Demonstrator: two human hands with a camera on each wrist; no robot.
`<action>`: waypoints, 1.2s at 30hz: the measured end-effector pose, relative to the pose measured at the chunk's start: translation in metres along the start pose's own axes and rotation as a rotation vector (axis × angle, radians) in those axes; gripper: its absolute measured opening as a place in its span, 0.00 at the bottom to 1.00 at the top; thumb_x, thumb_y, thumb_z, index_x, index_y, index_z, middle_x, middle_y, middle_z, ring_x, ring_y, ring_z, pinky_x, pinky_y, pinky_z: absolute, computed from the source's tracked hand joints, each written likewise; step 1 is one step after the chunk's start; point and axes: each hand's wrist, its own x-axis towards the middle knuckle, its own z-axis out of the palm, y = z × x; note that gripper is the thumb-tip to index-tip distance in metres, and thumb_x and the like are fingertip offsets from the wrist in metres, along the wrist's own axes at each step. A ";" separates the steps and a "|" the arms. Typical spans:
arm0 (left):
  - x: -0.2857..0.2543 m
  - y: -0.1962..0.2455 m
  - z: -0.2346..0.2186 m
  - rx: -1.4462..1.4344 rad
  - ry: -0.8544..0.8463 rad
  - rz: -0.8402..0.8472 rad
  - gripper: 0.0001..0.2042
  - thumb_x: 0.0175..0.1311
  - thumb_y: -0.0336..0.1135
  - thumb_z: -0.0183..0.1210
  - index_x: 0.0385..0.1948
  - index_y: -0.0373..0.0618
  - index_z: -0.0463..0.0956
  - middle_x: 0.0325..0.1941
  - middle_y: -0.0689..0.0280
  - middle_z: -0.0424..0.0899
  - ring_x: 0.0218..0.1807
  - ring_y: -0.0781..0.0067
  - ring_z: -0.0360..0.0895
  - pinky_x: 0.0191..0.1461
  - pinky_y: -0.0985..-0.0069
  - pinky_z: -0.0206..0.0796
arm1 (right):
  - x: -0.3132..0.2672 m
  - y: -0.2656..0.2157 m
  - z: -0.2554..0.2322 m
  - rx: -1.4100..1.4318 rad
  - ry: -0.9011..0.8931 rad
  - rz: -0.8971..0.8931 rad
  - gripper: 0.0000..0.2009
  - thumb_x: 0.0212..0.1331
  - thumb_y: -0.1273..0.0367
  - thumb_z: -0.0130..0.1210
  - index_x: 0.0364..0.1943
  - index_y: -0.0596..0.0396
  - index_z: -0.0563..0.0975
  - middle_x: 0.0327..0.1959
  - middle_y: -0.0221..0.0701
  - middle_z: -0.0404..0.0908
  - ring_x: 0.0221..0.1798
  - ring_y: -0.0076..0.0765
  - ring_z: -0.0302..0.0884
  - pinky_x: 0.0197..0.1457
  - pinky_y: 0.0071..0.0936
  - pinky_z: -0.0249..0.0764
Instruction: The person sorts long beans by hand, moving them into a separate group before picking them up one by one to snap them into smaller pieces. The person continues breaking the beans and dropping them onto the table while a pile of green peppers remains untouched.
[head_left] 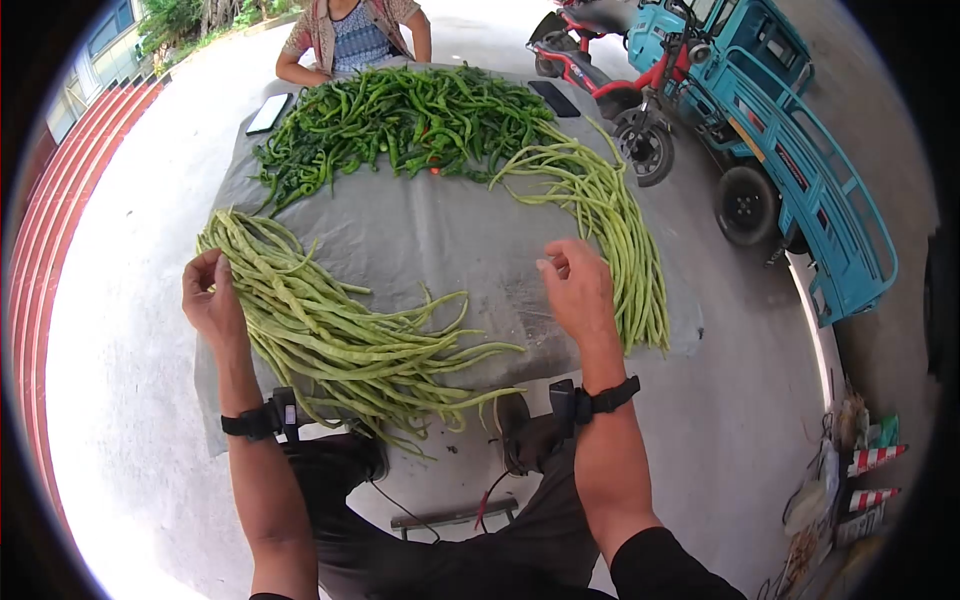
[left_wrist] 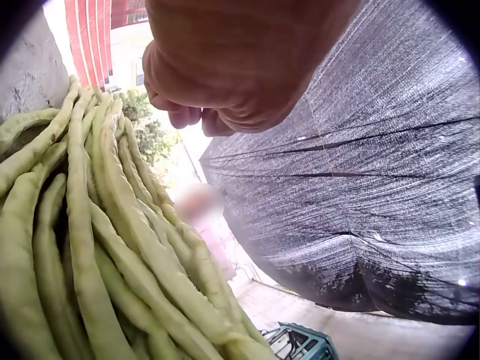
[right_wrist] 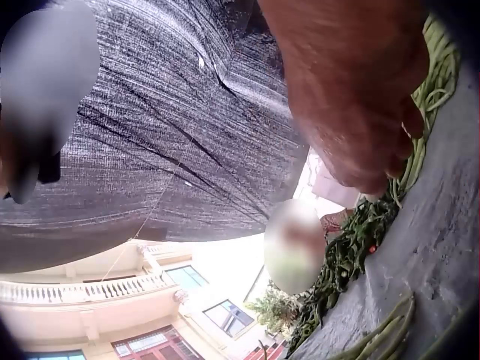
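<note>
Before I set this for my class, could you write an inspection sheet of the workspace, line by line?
Surface: grey sheet, creased, dirt-marked near the right hand.
Job's things: larger bean bundle beside the left hand; second bean bundle on the right; green peppers heaped at the far side.
Clutter: white-faced phone and dark phone flanking the peppers.
Hands: left fingers curled to the thumb, right fingers loosely bent; nothing visible held.
Cables: thin dark cord near the feet.
Surroundings: person opposite; red scooter and blue three-wheeler parked right.
</note>
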 end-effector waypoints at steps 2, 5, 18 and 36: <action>0.000 0.005 0.002 -0.007 0.009 -0.001 0.07 0.73 0.29 0.67 0.48 0.37 0.86 0.41 0.69 0.87 0.42 0.82 0.78 0.50 0.79 0.72 | 0.005 0.039 -0.023 -0.056 0.094 0.130 0.09 0.63 0.74 0.65 0.45 0.59 0.81 0.38 0.40 0.85 0.40 0.49 0.84 0.45 0.44 0.79; -0.001 0.002 0.003 -0.026 -0.017 -0.017 0.08 0.76 0.29 0.66 0.49 0.36 0.84 0.45 0.67 0.87 0.45 0.80 0.80 0.53 0.79 0.74 | 0.002 0.091 -0.059 -0.244 0.236 0.279 0.08 0.65 0.74 0.62 0.46 0.59 0.82 0.38 0.42 0.88 0.41 0.48 0.87 0.48 0.43 0.80; -0.011 0.019 0.015 -0.071 -0.041 -0.033 0.07 0.74 0.28 0.65 0.48 0.36 0.86 0.42 0.68 0.87 0.44 0.81 0.79 0.52 0.79 0.72 | -0.006 0.134 -0.075 -0.355 0.142 0.419 0.09 0.59 0.67 0.68 0.40 0.55 0.83 0.38 0.42 0.90 0.46 0.54 0.88 0.51 0.49 0.81; -0.008 0.014 0.004 -0.171 -0.028 -0.078 0.07 0.73 0.27 0.65 0.48 0.37 0.85 0.41 0.70 0.86 0.39 0.83 0.77 0.47 0.81 0.72 | 0.009 0.128 -0.058 -0.468 0.242 0.594 0.09 0.56 0.64 0.65 0.37 0.52 0.83 0.38 0.42 0.89 0.47 0.57 0.87 0.53 0.52 0.81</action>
